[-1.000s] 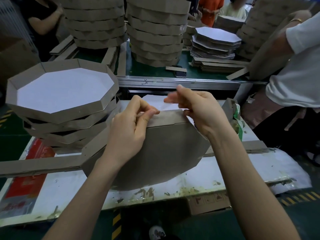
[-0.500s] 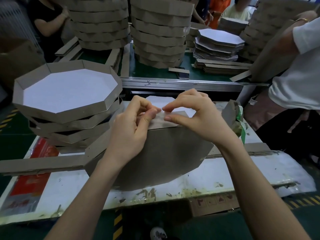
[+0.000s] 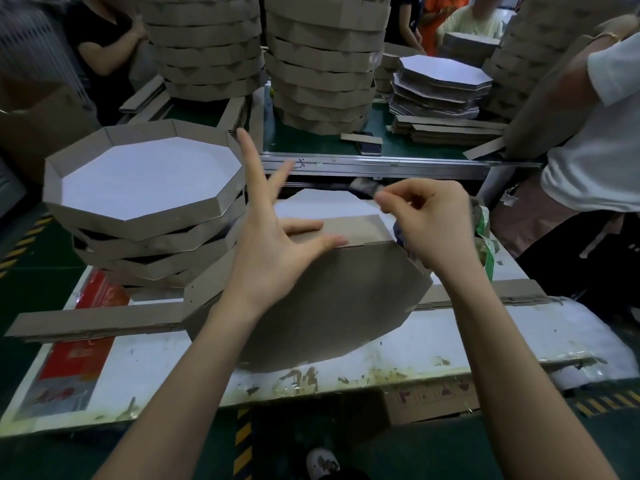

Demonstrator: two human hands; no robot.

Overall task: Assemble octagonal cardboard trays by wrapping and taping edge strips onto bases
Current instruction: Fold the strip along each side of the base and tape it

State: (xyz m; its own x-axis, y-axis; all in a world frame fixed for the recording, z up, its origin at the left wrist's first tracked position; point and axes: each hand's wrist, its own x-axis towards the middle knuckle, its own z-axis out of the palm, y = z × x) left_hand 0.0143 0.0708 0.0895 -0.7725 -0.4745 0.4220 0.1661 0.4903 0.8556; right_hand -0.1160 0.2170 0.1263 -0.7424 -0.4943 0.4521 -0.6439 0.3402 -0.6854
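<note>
Right now the half-built tray (image 3: 311, 299) stands tilted on the white surface (image 3: 485, 341) between both forearms, its brown underside towards the camera and its lower edge down on the surface. A sliver of its white inner face shows past the top edge. The edge strip (image 3: 356, 230) is folded over that top edge. The left hand (image 3: 273, 244) lies on it with the grip apart: the fingers are spread, two of them press flat on the strip, and the others point up and away, blurred. The right hand (image 3: 433, 223) hovers just beyond the tray's upper right corner with its fingers curled. Its grip is pinched together at a small dark scrap (image 3: 363, 189), too blurred to tell what it is. A loose strip (image 3: 93, 318) lies flat on the surface to the left, running under the tray's left side. Behind it sits a stack of finished trays (image 3: 166, 221), the top one showing its white floor. A crumpled green-and-white roll (image 3: 485, 237) sits just right of the right hand. Across a metal rail, tall stacks (image 3: 322, 64) of trays and a pile of flat bases (image 3: 440, 88) stand on a green bench. A person in a white shirt (image 3: 595, 161) stands at the far right.
</note>
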